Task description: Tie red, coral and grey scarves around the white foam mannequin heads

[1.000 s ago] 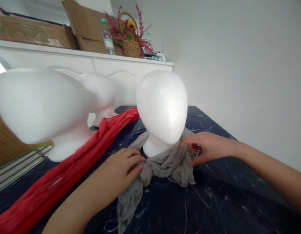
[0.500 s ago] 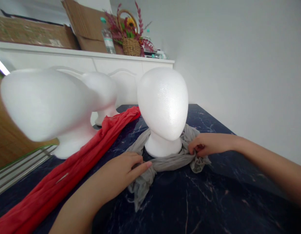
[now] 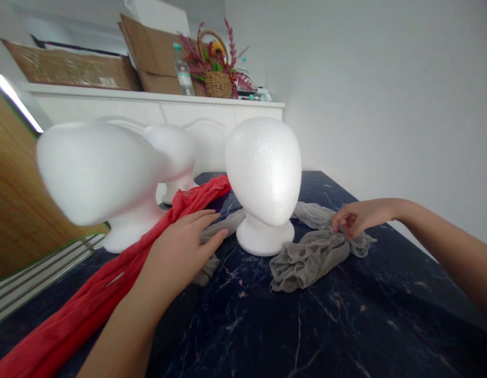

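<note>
- Firstly, take all clock positions about the base of the smooth white egg-shaped foam head (image 3: 262, 173), with 6 o'clock toward the wearer.
- Foreground, 6 o'clock: dark blue tabletop with pale marble veining (image 3: 235, 336).
- Foreground, 8 o'clock: long red strip of crinkled cloth (image 3: 93, 304) with a small white tag. It runs diagonally away to 11 o'clock.
- Work item: sheer crinkled gray scarf (image 3: 306, 265). One bunched portion lies on the tabletop at 4 o'clock; further portions show at 2 and 9 o'clock. The head conceals any stretch behind it.
- Left hand (image 3: 180, 241), 8 o'clock: fingers extended, thumb spread wide of them. Scarf is visible in the gap and below the palm; whether the hand bears on it cannot be told.
- Right hand (image 3: 357, 218), 3 o'clock: fingers curled narrow, thumb closed against them, pinching the scarf.
- Center: the foam head stands upright on the tabletop.
- Beyond the red strip, 10 o'clock: a large white foam head on a flared neck (image 3: 97, 173).
- Farther, 11 o'clock: a white rounded foam head (image 3: 172, 149), partly covered by the large one.
- Rear, 11 to 12 o'clock: white paneled cabinet (image 3: 215, 128), carrying a woven wicker flower basket (image 3: 218, 85) and, to its left, a clear teal-capped plastic bottle (image 3: 183, 73).
</note>
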Available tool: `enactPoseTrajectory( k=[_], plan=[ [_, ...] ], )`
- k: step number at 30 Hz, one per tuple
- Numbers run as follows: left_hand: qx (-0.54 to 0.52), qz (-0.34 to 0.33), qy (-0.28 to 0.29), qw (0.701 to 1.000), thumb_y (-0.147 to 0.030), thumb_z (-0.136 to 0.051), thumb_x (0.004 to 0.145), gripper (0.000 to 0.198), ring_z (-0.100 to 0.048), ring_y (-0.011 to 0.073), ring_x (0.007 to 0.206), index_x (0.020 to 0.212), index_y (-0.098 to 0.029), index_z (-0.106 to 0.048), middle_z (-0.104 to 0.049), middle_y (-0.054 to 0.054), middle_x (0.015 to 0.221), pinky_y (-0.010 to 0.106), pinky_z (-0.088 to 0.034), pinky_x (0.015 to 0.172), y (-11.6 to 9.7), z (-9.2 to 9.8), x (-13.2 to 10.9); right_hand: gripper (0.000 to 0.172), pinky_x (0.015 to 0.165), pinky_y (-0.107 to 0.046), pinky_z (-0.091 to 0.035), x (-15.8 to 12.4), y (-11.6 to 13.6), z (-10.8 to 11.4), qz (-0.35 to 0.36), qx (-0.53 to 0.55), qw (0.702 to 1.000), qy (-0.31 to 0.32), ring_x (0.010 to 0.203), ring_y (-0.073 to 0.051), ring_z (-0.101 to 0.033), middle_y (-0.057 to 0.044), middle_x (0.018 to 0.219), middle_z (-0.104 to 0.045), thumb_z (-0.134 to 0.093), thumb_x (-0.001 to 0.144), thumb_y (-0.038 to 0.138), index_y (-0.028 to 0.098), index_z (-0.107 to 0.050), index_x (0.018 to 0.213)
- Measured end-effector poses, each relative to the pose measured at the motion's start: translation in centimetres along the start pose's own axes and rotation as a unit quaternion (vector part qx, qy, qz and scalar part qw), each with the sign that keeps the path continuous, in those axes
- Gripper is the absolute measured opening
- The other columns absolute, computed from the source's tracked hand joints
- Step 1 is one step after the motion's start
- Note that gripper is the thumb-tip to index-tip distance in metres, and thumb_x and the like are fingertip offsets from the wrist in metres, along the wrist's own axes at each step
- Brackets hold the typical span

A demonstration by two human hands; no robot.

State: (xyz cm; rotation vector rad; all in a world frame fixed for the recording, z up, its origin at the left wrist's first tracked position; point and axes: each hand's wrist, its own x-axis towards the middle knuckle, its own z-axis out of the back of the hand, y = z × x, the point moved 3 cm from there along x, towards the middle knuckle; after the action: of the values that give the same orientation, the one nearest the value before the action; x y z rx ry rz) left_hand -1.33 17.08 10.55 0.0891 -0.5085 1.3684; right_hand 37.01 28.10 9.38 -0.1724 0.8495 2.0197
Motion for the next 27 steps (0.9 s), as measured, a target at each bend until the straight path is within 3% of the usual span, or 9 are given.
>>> enactPoseTrajectory(
  k=[2,4,6,8,10,13,16,21,27],
  plan=[
    [-0.1,0.024,-0.012,0.995,-0.058,-0.052,0.089,0.064,-0.049,0.0313,0.135,0.14,-0.019,-0.053,-0.052,0.008,0.148,0.047,-0.037,0.116,-0.6,0.0,0.3,0.036,0.066,-0.029,-0.046,0.6,1.3,-0.2,0.057,0.016,0.996,-0.067,0.074,-0.019,-0.06,-0.003,0.08,-0.066,-0.068,0.075,0.036,0.019,-0.071,0.107],
    [-0.205,0.023,0.032,0.978,-0.058,-0.057,0.087,0.074,-0.047,0.0302,0.138,0.149,-0.021,-0.04,-0.04,0.009,0.157,0.046,-0.041,0.113,-0.9,-1.0,0.7,0.048,0.081,-0.035,-0.05,1.9,2.8,-0.7,0.113,0.05,0.973,-0.196,0.099,-0.025,-0.062,-0.009,0.109,-0.067,-0.067,0.079,0.045,0.021,-0.066,0.121],
    [-0.278,0.012,0.078,0.957,-0.053,-0.062,0.087,0.082,-0.041,0.029,0.142,0.155,-0.023,-0.027,-0.027,0.011,0.162,0.044,-0.042,0.113,-1.1,-2.7,1.1,0.056,0.1,-0.041,-0.047,3.5,4.2,-2.1,0.147,0.118,0.938,-0.29,0.124,-0.029,-0.054,-0.011,0.137,-0.057,-0.065,0.082,0.045,0.024,-0.058,0.133],
    [-0.323,-0.004,0.099,0.941,-0.045,-0.064,0.088,0.085,-0.033,0.0276,0.147,0.157,-0.023,-0.02,-0.021,0.012,0.164,0.044,-0.04,0.115,-1.5,-4.6,1.4,0.058,0.111,-0.045,-0.041,5.0,5.7,-4.2,0.177,0.191,0.92,-0.294,0.136,-0.028,-0.045,-0.008,0.148,-0.048,-0.059,0.084,0.038,0.027,-0.05,0.141],
    [-0.371,-0.031,0.089,0.924,-0.04,-0.068,0.086,0.088,-0.03,0.027,0.148,0.157,-0.023,-0.019,-0.023,0.013,0.164,0.045,-0.036,0.117,-2.2,-6.1,1.6,0.062,0.115,-0.046,-0.037,5.9,7.1,-6.5,0.209,0.244,0.91,-0.261,0.139,-0.026,-0.043,-0.004,0.151,-0.046,-0.054,0.084,0.032,0.029,-0.045,0.145],
    [-0.441,-0.056,0.031,0.895,-0.037,-0.08,0.076,0.101,-0.038,0.0303,0.144,0.156,-0.019,-0.021,-0.038,0.016,0.156,0.048,-0.032,0.119,-3.5,-7.5,1.7,0.072,0.117,-0.046,-0.035,6.0,7.9,-9.0,0.216,0.299,0.896,-0.246,0.14,-0.026,-0.041,-0.002,0.157,-0.038,-0.055,0.084,0.033,0.03,-0.033,0.153],
    [-0.473,-0.049,-0.04,0.879,-0.035,-0.086,0.069,0.105,-0.046,0.0326,0.137,0.153,-0.015,-0.027,-0.047,0.019,0.149,0.049,-0.033,0.117,-4.4,-8.2,1.7,0.078,0.119,-0.047,-0.033,5.6,7.3,-10.1,0.191,0.287,0.897,-0.276,0.144,-0.029,-0.034,-0.002,0.161,-0.03,-0.061,0.084,0.042,0.03,-0.03,0.155],
    [-0.493,-0.029,-0.132,0.859,-0.035,-0.086,0.07,0.085,-0.053,0.0283,0.132,0.144,-0.018,-0.045,-0.058,0.015,0.14,0.045,-0.04,0.114,-4.0,-6.9,1.1,0.071,0.115,-0.049,-0.038,3.8,8.4,-11.1,0.226,0.202,0.907,-0.293,0.144,-0.032,-0.035,0.001,0.161,-0.029,-0.06,0.089,0.053,0.039,-0.034,0.153],
    [-0.445,0.05,-0.205,0.87,-0.041,-0.092,0.059,0.085,-0.057,0.0303,0.127,0.134,-0.017,-0.057,-0.064,0.015,0.132,0.046,-0.046,0.11,-1.8,-1.0,-1.8,0.068,0.113,-0.05,-0.04,0.8,10.9,-13.0,0.288,0.074,0.909,-0.292,0.138,-0.031,-0.045,0.001,0.16,-0.031,-0.056,0.093,0.051,0.044,-0.027,0.154]
  ],
)
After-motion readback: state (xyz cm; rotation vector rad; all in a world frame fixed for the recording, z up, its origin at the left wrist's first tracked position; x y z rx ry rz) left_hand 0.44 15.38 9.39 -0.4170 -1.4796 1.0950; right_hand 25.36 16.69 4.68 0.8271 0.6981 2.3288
